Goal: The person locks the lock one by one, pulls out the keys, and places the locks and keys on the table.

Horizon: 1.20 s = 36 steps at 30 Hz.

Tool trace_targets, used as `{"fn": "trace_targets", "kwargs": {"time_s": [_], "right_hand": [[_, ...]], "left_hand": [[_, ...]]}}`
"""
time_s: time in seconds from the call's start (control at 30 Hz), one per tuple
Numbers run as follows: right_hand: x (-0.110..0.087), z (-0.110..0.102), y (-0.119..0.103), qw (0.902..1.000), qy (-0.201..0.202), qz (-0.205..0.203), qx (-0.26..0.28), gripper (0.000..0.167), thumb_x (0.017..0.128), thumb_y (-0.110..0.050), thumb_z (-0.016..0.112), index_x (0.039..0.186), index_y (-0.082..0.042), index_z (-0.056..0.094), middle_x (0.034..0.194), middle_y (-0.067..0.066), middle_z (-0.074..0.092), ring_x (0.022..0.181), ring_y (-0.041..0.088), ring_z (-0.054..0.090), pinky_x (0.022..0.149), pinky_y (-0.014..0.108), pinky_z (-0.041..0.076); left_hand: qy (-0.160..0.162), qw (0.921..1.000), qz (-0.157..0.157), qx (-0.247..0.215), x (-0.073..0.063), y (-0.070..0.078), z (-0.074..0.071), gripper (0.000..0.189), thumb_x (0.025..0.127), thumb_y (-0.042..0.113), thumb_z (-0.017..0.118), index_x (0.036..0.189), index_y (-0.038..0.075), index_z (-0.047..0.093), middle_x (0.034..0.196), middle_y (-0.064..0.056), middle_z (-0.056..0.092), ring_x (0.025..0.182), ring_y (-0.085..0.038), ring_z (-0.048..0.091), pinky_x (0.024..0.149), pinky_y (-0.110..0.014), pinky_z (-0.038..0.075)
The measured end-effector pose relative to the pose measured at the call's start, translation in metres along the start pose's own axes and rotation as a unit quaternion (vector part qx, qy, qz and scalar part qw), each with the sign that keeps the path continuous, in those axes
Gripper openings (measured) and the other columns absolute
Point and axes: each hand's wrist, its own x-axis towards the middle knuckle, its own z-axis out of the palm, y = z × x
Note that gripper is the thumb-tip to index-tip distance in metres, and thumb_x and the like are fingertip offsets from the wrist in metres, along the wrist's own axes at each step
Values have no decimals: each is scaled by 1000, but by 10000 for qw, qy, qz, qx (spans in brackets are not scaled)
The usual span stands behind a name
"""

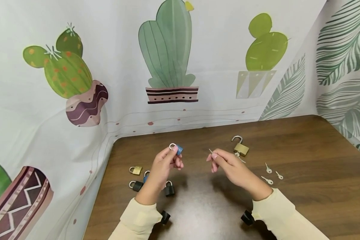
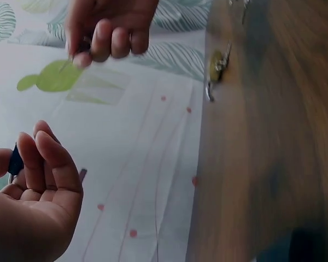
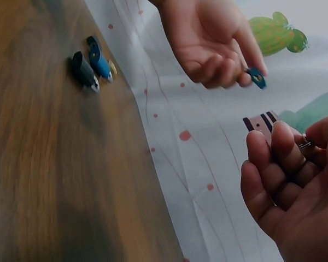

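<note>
Nearest on the brown wood-grain bench (image 1: 318, 150), two black padlocks (image 1: 169, 190), a half-hidden blue one and a small brass padlock (image 1: 136, 170) lie left, three loose silvery keys (image 1: 267, 180) right, probably grouped so each kind suits one hand. Above the bench, the left hand (image 1: 162, 165) pinches a blue padlock with silver shackle (image 1: 179, 150), its keyhole end facing the right hand (image 1: 228, 162), which pinches a thin silvery key (image 1: 210, 151), apparently leaving its tip exposed. Farther back lies a larger brass padlock (image 1: 241, 149), shackle open.
</note>
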Motion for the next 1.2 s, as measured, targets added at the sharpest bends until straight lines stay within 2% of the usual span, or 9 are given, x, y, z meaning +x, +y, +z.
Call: {"fn": "trace_targets", "kwargs": {"time_s": [0.23,0.43,0.6,0.77,0.93,1.0,1.2], "right_hand": [[-10,-10,6,9996,163,87,-208,26,110,-13,41,106,-11,66,73,-1,61,77,14,66,80,27,54],[-18,-18,9,9979,267,200,-554,23,108,-14,45,105,-16,68,72,-5,62,79,10,62,79,25,50],[-24,-24,15,9968,278,281,-692,21,108,-14,48,104,-16,68,71,-5,63,74,9,61,76,25,50],[-32,-28,21,9946,280,537,-842,19,107,-14,50,104,-15,68,71,-5,64,63,4,52,62,24,46],[-38,-29,25,9913,93,931,-925,19,106,-17,52,107,-13,71,73,-5,64,53,0,40,48,23,38],[-40,-28,27,9895,6,1033,-1014,20,106,-18,53,109,-12,71,73,-7,64,53,0,41,48,23,39],[-43,-26,35,9821,-239,1249,-1388,22,103,-21,58,114,-9,73,72,-11,65,64,4,57,60,22,46]], "left_hand": [[253,9986,-170,438,1,-5,-25,38,106,27,53,101,-10,61,64,1,52,63,-13,59,64,-25,51],[399,9935,-475,953,-1,-6,-45,31,102,29,60,99,-1,68,66,-1,57,66,-15,60,65,-26,53],[541,9861,-748,1382,0,-7,-60,30,100,31,64,92,3,70,66,-1,58,68,-15,61,65,-25,52],[474,9787,-934,1767,6,-7,-71,30,99,31,65,89,3,71,65,0,58,67,-15,59,64,-26,52],[314,9729,-1009,2057,13,-6,-77,29,99,29,66,86,4,68,65,1,57,64,-15,56,63,-29,53],[287,9698,-1051,2182,15,-7,-80,28,99,28,66,82,5,66,64,1,57,64,-15,56,63,-29,53],[117,9627,-1176,2434,18,-12,-91,32,98,26,66,76,4,62,62,0,54,64,-17,55,59,-29,49]]}}
